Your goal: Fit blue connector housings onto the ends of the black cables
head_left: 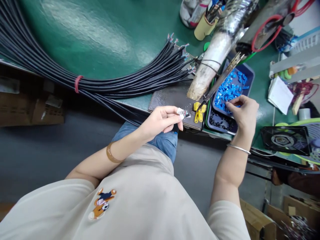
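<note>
My left hand [166,120] is closed in a pinch above the front edge of the bench. Between its fingertips is a cable end [186,114] with short thin wires; something white wraps a fingertip there. My right hand [243,111] reaches over a dark tray [250,78], thumb and index finger drawn together among small blue plastic pieces [226,88]. Whatever is between those fingertips is too small to tell. Small black pieces [220,120] lie in the tray's nearer compartment. Left of the tray, a yellow tool [199,112] rests on a dark board [166,98].
A thick bundle of black cables [117,87], tied with a red band [78,84], curves across the green bench [100,36]. A wrapped tube [212,60] slants down above the board. Red-handled scissors [268,33] hang at upper right. A black fan [285,140] sits at right.
</note>
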{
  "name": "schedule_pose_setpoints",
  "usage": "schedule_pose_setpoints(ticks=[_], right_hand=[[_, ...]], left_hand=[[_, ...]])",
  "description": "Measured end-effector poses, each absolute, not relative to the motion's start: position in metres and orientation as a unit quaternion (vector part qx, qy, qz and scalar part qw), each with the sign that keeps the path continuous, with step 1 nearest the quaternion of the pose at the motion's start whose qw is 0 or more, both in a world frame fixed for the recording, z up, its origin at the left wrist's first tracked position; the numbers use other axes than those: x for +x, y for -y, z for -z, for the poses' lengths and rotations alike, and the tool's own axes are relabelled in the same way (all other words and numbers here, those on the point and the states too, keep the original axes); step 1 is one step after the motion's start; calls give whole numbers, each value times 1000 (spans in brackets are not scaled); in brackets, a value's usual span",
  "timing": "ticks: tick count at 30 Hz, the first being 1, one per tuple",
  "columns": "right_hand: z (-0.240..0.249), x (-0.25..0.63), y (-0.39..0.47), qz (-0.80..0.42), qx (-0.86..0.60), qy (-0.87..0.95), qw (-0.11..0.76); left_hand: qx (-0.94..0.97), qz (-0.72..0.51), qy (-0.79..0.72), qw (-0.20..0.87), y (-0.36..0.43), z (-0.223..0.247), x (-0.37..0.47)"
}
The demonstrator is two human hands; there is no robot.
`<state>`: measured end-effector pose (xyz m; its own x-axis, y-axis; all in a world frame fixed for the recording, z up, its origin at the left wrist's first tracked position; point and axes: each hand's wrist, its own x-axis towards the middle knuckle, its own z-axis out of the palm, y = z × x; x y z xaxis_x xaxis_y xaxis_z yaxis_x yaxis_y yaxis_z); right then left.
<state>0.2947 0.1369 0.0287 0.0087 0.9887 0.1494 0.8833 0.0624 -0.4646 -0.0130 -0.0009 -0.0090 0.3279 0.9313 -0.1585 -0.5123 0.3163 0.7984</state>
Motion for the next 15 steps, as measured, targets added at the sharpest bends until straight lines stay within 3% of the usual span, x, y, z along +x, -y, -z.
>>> schedule_pose_setpoints(ticks=[4,7,11,15], right_hand=[[-36,290,-116,-56,-668,692,269],[-42,268,-83,-18,-628,670,395],[-42,221,-30,-111,-569,639,506],[-29,184,5,-237,-520,637,518]], left_hand=[[338,-473,-318,749,-1,8,-11],[354,-466,-336,738,-2,7,-8],[397,-465,-363,703,-2,3,-2],[424,-458,-392,676,-3,-2,3]])
